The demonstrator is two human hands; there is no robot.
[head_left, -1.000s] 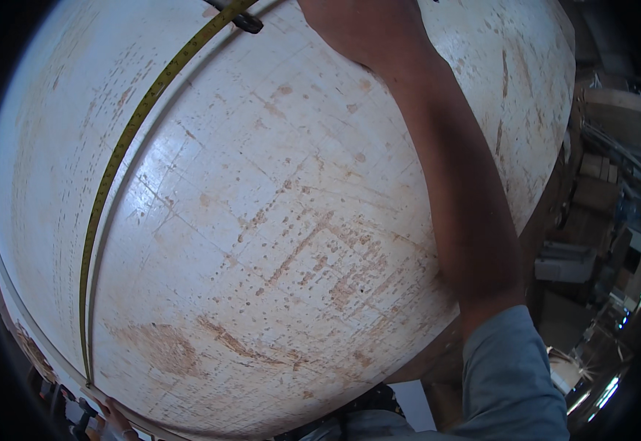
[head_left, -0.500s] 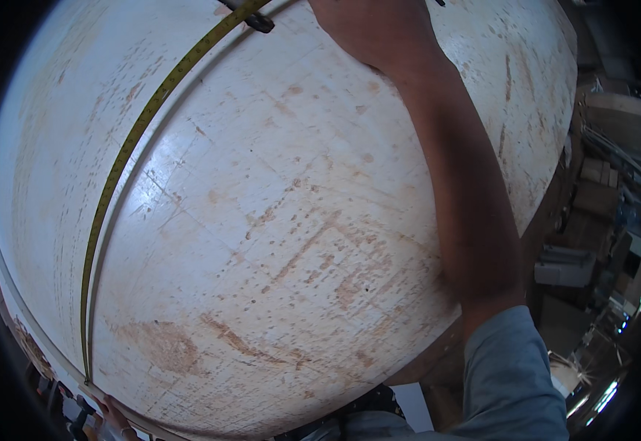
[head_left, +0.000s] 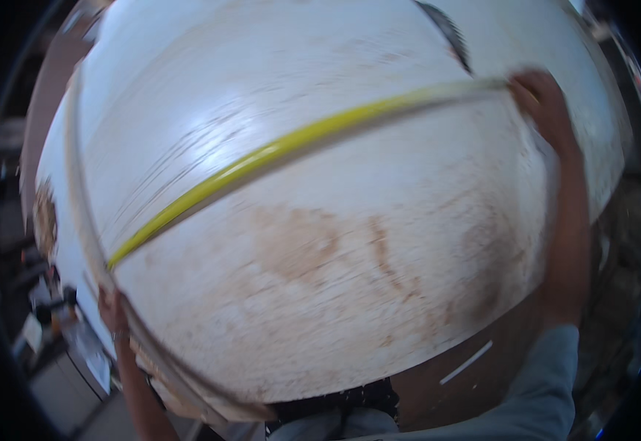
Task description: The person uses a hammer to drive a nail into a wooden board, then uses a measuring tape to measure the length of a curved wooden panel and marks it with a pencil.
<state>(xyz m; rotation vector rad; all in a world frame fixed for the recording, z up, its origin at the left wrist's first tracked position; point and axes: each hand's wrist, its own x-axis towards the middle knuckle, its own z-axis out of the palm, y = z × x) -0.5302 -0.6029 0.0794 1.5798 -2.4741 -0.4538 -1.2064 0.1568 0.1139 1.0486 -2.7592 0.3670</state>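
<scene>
A yellow tape measure (head_left: 276, 151) stretches across a large worn white board (head_left: 409, 169), rising from the left edge to the far right. My right hand (head_left: 541, 103) is closed at its far end, blurred by motion; the tape's case cannot be made out. My left hand (head_left: 113, 312) grips a pale strip (head_left: 85, 191) along the board's left edge, just below the tape's near end. Its fingers are partly hidden. Past the tape, near the top, lies a dark blade with a toothed edge (head_left: 449, 37).
Brown stains and scratches cover the board's near part. To the left, beyond the strip, stand cluttered tools and a grey box-like surface (head_left: 59, 393). A thin white stick (head_left: 466, 362) lies on the brown floor (head_left: 438, 375) below the board's near edge.
The view has turned, and the tape now runs more sideways. My right hand appears farther right and lower; my left hand and forearm show more fully at the left edge.
</scene>
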